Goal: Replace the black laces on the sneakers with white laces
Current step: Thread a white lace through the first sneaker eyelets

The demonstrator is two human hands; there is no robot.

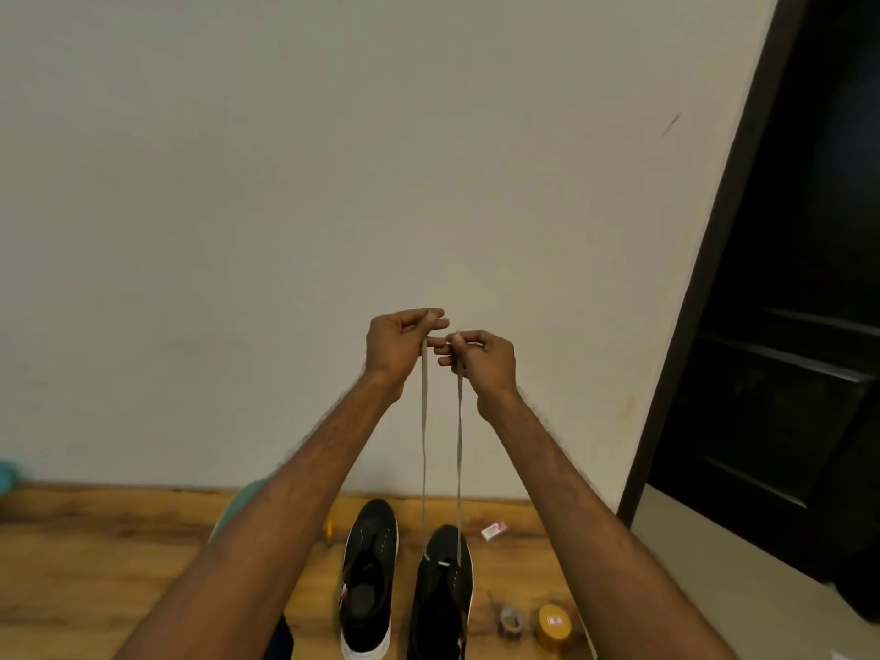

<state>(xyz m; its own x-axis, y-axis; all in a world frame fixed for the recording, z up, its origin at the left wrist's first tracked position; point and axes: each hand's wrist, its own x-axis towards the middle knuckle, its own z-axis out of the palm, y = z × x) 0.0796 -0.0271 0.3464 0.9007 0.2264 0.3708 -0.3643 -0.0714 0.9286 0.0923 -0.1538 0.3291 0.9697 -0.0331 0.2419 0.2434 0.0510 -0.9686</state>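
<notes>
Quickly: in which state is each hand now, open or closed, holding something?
Left hand: pinches one end of the white lace.
Right hand: pinches the other end.

Forearms slant up from 7 and 5 o'clock, left hand (405, 343) and right hand (485, 362) close together, curled fingers (438, 322) each pinching one white lace (424, 445) end.

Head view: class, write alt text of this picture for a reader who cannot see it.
The left hand and right hand, raised, each pinch one end of a white lace whose strands hang down into a black sneaker on a wooden surface. A second sneaker stands beside it, tape rolls nearby.
</notes>
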